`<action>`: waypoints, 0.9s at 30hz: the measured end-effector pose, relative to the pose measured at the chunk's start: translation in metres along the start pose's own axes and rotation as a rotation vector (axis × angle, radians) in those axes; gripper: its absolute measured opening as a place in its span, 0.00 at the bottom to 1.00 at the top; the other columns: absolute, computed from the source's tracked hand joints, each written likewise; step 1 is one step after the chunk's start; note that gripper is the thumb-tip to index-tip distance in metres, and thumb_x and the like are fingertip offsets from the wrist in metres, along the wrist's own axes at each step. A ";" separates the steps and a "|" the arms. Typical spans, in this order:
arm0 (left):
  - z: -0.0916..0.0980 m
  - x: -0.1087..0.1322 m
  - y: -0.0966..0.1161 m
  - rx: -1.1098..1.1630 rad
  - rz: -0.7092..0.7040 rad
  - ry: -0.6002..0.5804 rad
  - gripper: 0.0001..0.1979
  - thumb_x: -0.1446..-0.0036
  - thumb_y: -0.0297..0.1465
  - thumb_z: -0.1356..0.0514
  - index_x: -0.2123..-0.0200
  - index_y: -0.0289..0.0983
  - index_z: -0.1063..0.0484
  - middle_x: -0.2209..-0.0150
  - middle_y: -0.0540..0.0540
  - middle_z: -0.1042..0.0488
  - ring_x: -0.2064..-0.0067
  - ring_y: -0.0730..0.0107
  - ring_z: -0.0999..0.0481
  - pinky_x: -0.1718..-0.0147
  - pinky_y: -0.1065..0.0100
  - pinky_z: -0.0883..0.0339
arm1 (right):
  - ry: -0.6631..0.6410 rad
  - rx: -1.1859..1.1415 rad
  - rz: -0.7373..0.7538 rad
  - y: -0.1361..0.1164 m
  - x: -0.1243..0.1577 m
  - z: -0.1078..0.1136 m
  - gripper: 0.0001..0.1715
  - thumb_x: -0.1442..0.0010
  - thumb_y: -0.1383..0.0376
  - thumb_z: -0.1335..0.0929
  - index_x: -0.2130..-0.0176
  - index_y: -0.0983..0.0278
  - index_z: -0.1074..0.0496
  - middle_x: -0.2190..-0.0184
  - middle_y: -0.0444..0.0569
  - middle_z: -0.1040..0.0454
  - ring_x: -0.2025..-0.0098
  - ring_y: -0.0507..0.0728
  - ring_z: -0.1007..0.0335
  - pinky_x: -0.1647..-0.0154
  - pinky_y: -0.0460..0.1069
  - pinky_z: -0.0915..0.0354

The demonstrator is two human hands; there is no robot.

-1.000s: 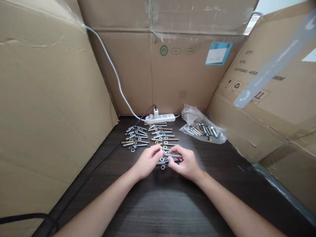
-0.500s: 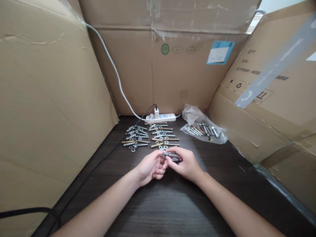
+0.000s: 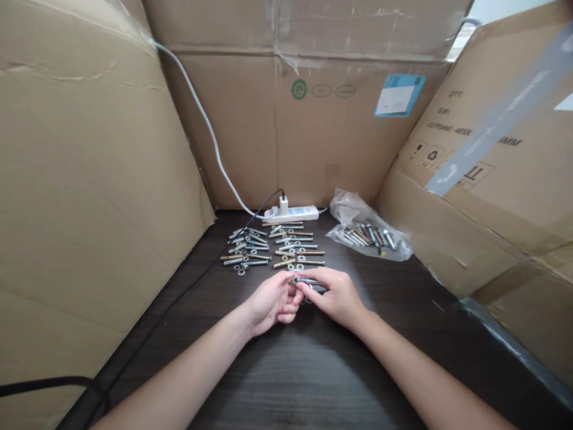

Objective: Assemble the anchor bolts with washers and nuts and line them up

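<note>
Steel bolt [image 3: 308, 280] stays gripped in my right hand [image 3: 339, 292]. My left hand [image 3: 272, 303], newly palm-up, pinches its end; both share it.

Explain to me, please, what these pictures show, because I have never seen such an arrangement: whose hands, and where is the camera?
There is no machine: a person works with two bare hands. The camera, worn on the head, looks forward and down. The right hand holds a metal bolt; the left hand has its fingertips at one end, though their grip is hard to tell. Beyond, on the dark table, lie bolts and small rings. Behind these is a white power strip; to the right, a clear plastic bag holding more metal pieces. Cardboard stands around.
</note>
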State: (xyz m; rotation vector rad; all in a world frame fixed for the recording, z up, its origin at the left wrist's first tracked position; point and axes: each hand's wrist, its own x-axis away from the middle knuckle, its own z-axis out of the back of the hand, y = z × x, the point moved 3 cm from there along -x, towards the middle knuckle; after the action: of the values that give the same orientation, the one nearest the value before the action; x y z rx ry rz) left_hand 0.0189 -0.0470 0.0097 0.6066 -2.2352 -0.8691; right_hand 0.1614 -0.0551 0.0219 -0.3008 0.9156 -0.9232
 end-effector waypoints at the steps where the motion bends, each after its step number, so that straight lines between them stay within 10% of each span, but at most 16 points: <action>1: 0.000 0.000 0.000 0.000 0.000 -0.001 0.18 0.39 0.39 0.56 0.75 0.34 0.40 0.79 0.53 0.43 0.83 0.82 0.53 0.87 0.79 0.60 | 0.000 0.005 -0.003 0.000 0.000 0.000 0.11 0.42 0.66 0.32 0.57 0.58 0.24 0.60 0.45 0.21 0.60 0.54 0.24 0.57 0.47 0.30; 27: -0.003 0.001 0.001 0.015 -0.009 0.012 0.13 0.41 0.38 0.52 0.73 0.36 0.43 0.79 0.56 0.48 0.82 0.81 0.56 0.85 0.79 0.61 | 0.027 0.003 -0.026 0.001 0.001 0.001 0.09 0.42 0.64 0.31 0.60 0.60 0.25 0.62 0.46 0.21 0.61 0.56 0.25 0.59 0.49 0.31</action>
State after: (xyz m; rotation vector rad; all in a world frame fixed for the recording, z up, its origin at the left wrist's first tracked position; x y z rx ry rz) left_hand 0.0200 -0.0479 0.0122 0.6280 -2.2315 -0.8517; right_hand 0.1630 -0.0557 0.0217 -0.2989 0.9368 -0.9541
